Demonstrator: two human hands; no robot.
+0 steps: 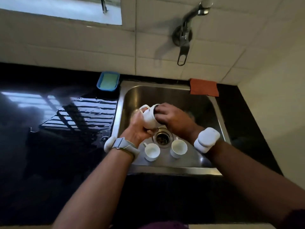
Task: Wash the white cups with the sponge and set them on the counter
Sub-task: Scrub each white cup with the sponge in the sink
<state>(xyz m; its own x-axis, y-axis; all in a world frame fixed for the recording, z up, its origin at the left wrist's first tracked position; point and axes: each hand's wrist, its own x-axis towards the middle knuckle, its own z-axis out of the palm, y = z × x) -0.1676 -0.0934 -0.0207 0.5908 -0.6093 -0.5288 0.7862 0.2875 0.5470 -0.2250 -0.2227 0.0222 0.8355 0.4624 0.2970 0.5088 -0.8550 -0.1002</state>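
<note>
Dim; window [61, 10] glare on counter [49, 113]; edges warped.

There is only one camera, worn on my head. It looks forward and steeply down, close over the stainless-steel sink [173, 171] sunk in the glossy black tabletop [49, 146]. My forearms [92, 187] run in from the bottom edge. The cream tiled wall [82, 47] fills the top, its lines bent by the wide lens.

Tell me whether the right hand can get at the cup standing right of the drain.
Probably yes. That cup stands uncovered on the sink floor, close by the right wrist. But the right hand is busy at the mouth of the held cup, so it must pull out first.
</note>
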